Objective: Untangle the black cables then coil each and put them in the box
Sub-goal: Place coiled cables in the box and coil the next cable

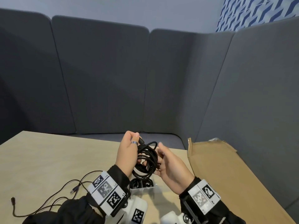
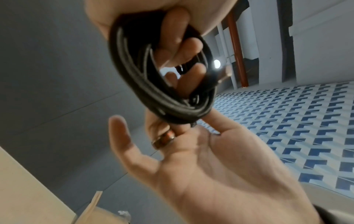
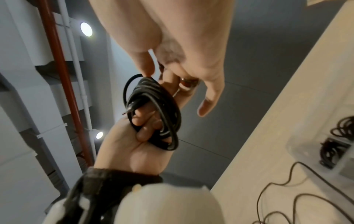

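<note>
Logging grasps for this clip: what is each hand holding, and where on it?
Left hand grips the coiled black cable, fingers through its loops. Right hand is open beside the coil, gripping nothing.

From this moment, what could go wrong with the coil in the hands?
The coil is untied, held only by the left hand; the right hand is open beside it, so loops may spring apart. Its free plug end may snag. A loose cable lies under the left arm and could be dragged.
</note>
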Motion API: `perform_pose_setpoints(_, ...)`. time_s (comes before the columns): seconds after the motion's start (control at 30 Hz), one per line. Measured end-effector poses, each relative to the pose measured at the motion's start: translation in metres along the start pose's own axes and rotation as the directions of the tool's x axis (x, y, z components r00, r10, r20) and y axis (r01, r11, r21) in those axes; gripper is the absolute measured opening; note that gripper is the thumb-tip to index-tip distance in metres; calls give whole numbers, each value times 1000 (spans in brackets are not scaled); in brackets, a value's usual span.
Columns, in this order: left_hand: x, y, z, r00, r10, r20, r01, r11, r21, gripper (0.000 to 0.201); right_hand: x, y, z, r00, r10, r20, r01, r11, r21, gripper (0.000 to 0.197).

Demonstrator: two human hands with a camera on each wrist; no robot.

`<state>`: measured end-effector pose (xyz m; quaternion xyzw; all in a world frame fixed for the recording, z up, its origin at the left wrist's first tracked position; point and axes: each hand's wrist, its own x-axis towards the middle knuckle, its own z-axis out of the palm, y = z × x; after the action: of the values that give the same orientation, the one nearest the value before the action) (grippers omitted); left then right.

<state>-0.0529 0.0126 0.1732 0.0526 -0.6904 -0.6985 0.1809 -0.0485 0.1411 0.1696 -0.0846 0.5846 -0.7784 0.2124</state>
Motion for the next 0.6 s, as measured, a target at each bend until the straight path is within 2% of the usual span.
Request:
perform_pose_setpoints(0.07, 2, -1, 1, 1000, 23, -18, -22, 999, 23, 26, -2, -2, 3, 995, -29, 91, 41, 989, -140, 31)
perform_pose_setpoints(0.17, 1, 0, 2, 992, 123, -29, -120, 989, 82, 24, -1, -1, 3, 989, -100, 109, 136, 905, -403, 38)
perform_pose_setpoints(0.2, 0, 2, 1, 985, 168, -26, -164, 979, 118, 23, -1, -2, 3, 986, -136, 101, 169, 832, -529, 35)
perform_pose_setpoints(0.27, -1, 5, -1, 964, 265, 0, -259, 942, 213, 22, -1, -7, 1, 973, -220, 75, 188, 554, -811, 27)
perform_pose_setpoints(0.3, -3, 7, -1, 954, 299, 16, -294, 923, 248, 21, -2, -11, 1, 963, -264, 61, 177, 443, -879, 25)
perform_pose_setpoints(0.33, -3, 6, -1, 948, 318, 22, -312, 911, 271, 21, -3, -14, 2, 953, -300, 45, 168, 397, -902, 26)
perform_pose_setpoints(0.43, -1, 5, 1, 954, 298, -40, -279, 926, 255, 21, -6, -15, 7, 935, -353, -29, 111, 370, -922, 36)
perform_pose_setpoints(0.5, 5, 4, -2, 950, 294, -101, -260, 929, 264, 21, -7, -9, 7, 930, -367, -36, 51, 226, -973, 33)
perform_pose_setpoints(0.57, 17, 1, -13, 949, 261, -176, -210, 942, 262, 22, -7, -1, 2, 925, -380, 14, 46, 76, -996, 19)
perform_pose_setpoints(0.6, 24, -2, -19, 951, 220, -215, -167, 956, 240, 22, -6, 2, -1, 929, -368, 40, 68, 62, -996, 11)
